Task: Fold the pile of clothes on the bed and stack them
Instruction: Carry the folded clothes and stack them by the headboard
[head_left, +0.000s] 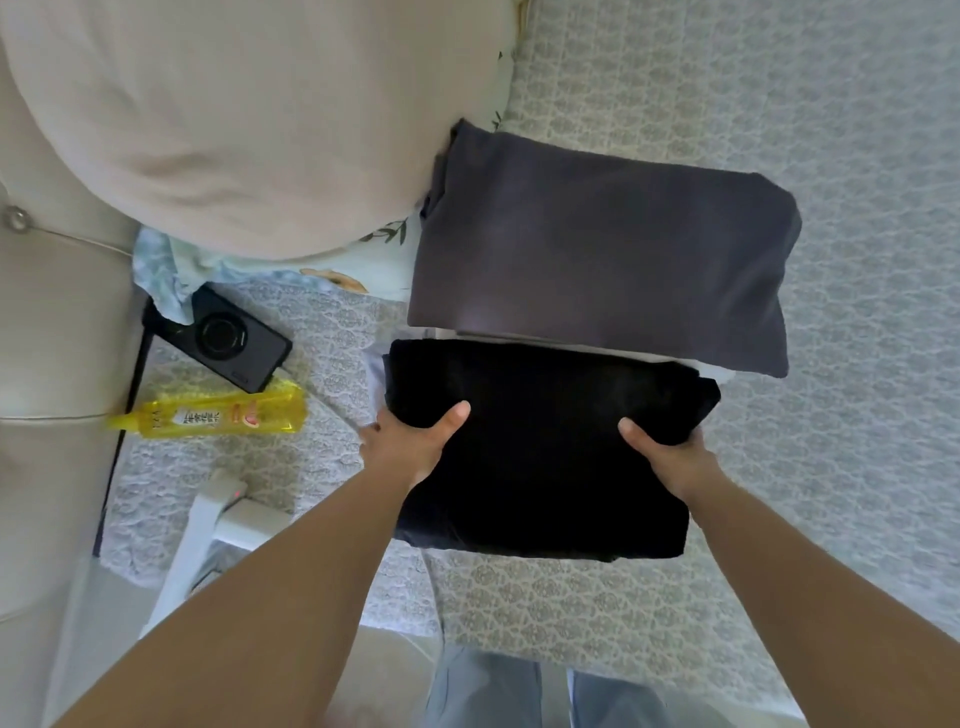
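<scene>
A folded black garment (545, 447) lies near the bed's front edge. My left hand (415, 441) grips its left side, thumb on top and fingers underneath. My right hand (670, 457) grips its right side the same way. Just beyond it a folded dark grey garment (602, 249) rests on the patterned grey bedspread (831, 156). A strip of white cloth (717, 371) shows between the two, partly hidden under them.
A large beige pillow (234, 114) fills the upper left. A black camera (228, 338) and a yellow packet (218, 415) lie on the bed at left, beside the padded headboard (47, 338). A white device (218, 519) stands at the bed's edge.
</scene>
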